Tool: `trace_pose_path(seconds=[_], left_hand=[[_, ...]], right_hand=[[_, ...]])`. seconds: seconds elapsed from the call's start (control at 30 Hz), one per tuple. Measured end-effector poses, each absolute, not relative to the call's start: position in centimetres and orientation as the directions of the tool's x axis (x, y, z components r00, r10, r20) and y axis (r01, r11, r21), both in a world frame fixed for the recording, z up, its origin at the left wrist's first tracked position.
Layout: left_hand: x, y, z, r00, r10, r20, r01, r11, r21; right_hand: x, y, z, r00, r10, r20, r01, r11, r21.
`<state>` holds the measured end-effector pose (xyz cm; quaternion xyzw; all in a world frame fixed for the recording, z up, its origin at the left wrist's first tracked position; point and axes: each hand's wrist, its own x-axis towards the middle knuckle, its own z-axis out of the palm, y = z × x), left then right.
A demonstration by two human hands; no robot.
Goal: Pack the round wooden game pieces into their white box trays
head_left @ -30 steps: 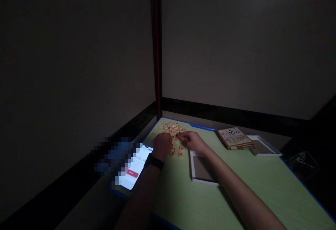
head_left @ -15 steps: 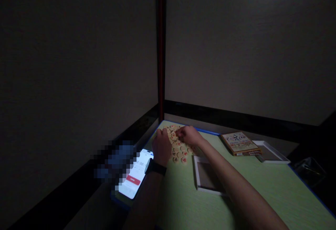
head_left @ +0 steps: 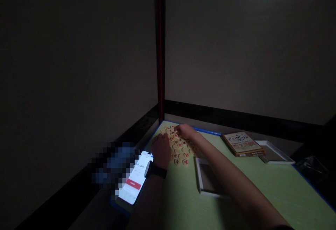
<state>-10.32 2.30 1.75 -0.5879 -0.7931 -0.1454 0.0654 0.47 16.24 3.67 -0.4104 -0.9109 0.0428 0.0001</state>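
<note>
Round, pale Chinese chess pieces [head_left: 180, 145] with red or dark characters lie spread at the far corner of the green table; some show plain faces. My left hand [head_left: 161, 150], with a dark watch [head_left: 154, 170] on its wrist, rests at the left side of the pieces. Its fingers are bent inward, and what lies under them is hidden. My right hand [head_left: 186, 132] reaches over the far side of the spread. Thumb and fingers come together low among the pieces; whatever they pinch cannot be made out.
A lit phone [head_left: 133, 181] with a timer lies along the left edge of the table [head_left: 183, 202]. An open white tray [head_left: 200, 177] sits partly under my right forearm. At the right are a printed box [head_left: 243, 142] and another white-rimmed tray [head_left: 278, 153]. Walls meet behind the table.
My right hand has shifted slightly left and away over the pieces. The left hand has drawn back a little, uncovering pieces at the far left. The view has moved slightly.
</note>
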Motion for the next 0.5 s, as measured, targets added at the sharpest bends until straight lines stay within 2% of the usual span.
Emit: trace_pose_path(seconds=[0.5], left_hand=[[-9.7, 2.4, 1.9, -0.254, 0.943, 0.214, 0.961, 0.221, 0.165]], right_hand=[[1.8, 18.1, 3.2, -0.680, 0.724, -0.119, 0.732, 0.659, -0.172]])
